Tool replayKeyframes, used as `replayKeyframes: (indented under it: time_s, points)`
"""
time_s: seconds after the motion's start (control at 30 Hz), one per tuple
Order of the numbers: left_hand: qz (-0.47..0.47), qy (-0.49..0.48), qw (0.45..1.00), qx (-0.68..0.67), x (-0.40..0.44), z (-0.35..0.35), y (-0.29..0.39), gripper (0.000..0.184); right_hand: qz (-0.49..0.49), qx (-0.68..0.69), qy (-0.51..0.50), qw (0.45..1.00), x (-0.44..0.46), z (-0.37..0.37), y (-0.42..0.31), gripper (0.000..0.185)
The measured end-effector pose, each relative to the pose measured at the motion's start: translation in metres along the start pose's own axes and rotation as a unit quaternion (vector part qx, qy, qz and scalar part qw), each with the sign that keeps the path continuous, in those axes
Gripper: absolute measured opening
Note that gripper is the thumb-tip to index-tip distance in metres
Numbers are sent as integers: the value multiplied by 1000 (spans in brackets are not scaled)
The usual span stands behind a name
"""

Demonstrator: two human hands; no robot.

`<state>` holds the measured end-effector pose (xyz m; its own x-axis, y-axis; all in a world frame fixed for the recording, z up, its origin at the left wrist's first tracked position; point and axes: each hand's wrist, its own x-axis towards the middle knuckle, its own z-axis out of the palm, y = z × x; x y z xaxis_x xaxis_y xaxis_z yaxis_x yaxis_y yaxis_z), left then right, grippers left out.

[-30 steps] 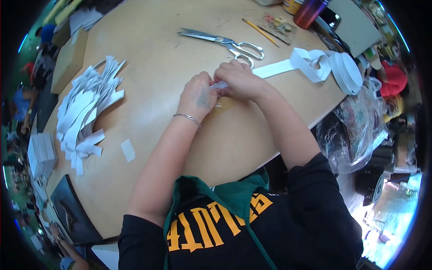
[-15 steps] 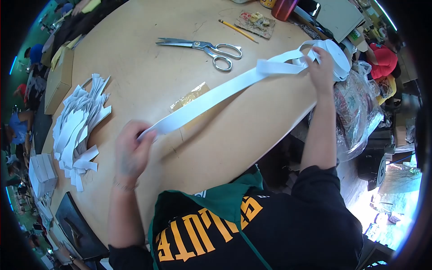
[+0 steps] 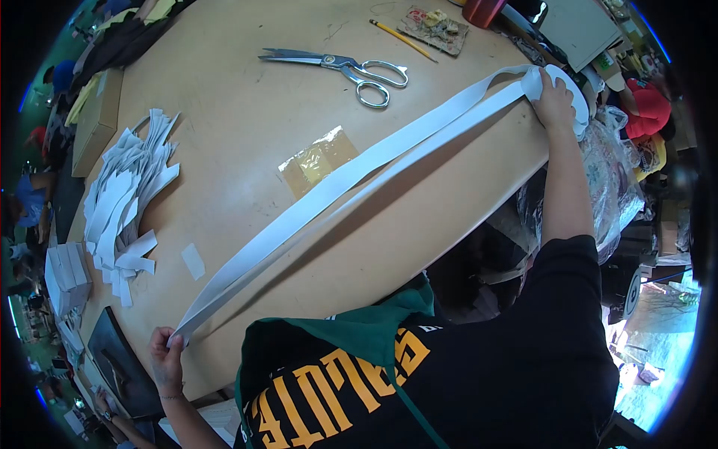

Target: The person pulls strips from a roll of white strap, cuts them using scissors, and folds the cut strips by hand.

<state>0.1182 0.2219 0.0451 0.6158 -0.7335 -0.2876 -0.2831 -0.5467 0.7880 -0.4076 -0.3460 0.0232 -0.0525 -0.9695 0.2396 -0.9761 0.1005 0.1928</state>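
A long white elastic band [image 3: 329, 182] stretches diagonally across the table in two layers. At the table's near left edge my left hand [image 3: 167, 358] pinches its folded end. My right hand [image 3: 553, 105] grips the band at the far right, against the white roll [image 3: 574, 97] it comes from; part of the roll is hidden behind the fingers. Large metal scissors [image 3: 344, 67] lie beyond the band, blades pointing left. A heap of cut white strips [image 3: 127, 198] rests on the left. One short white piece [image 3: 193, 261] lies apart from it.
Clear brown tape [image 3: 318, 161] is stuck to the table [image 3: 224, 97]. A yellow pencil [image 3: 404, 40] lies near a scrap of cardboard [image 3: 434, 30]. On the left are a cardboard box [image 3: 97, 123] and white boxes [image 3: 67, 277]. A plastic bag [image 3: 606, 183] hangs right; other people sit around.
My left hand has drawn the band down and left, to the table's near left edge. The band is now doubled along its whole length. My right hand has shifted slightly right.
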Motion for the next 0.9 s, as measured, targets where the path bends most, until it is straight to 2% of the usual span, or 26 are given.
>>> replayKeyframes:
  time_s: [0.13,0.23,0.33,0.37,0.43,0.47,0.5,0.53,0.57,0.6,0.63,0.67,0.7,0.73,0.77,0.8,0.87,0.9]
  points:
    - [-5,30,999,-21,-14,0,-15,12,-76,-22,41,996,3,25,20,70]
    - [47,46,997,32,-15,14,-5,11,-152,-8,113,982,39,76,75,71]
    - [99,101,984,106,-21,22,10,9,-127,-67,32,989,44,73,102,83]
    - [117,118,976,137,-25,21,20,8,-133,-80,-9,988,42,63,99,88]
    - [172,141,952,209,-31,17,52,8,-147,-22,-10,989,-6,-2,20,94]
    - [210,147,934,248,-34,15,77,9,-331,152,38,930,-35,-41,-30,88]
    - [248,148,913,287,-37,13,100,11,-414,329,-13,849,-76,-79,-84,81]
    - [267,141,902,310,-40,10,120,14,-520,413,-4,748,-122,-123,-138,75]
    - [288,131,889,332,-44,9,137,17,-539,546,-157,622,-184,-165,-183,74]
    - [311,128,874,350,-48,8,150,17,-615,548,-163,543,-229,-198,-214,74]
    - [338,126,857,369,-50,7,161,18,-695,531,-115,472,-268,-228,-241,76]
    - [363,125,839,385,-52,4,170,19,-741,515,-77,424,-299,-251,-263,78]
    - [379,128,828,393,-54,1,177,18,-758,508,-95,398,-320,-267,-283,81]
    - [393,131,818,398,-56,-2,182,18,-748,483,-235,389,-324,-284,-293,61]
    - [406,136,810,401,-57,-6,184,18,-723,507,-273,381,-330,-277,-309,44]
    - [393,147,817,396,-57,-13,180,16,-725,443,-269,454,-323,-277,-307,30]
    - [379,146,839,362,-53,-25,168,15,-698,326,-434,466,-295,-259,-298,19]
    - [375,140,852,338,-49,-30,160,15,-689,297,-447,487,-277,-248,-286,16]
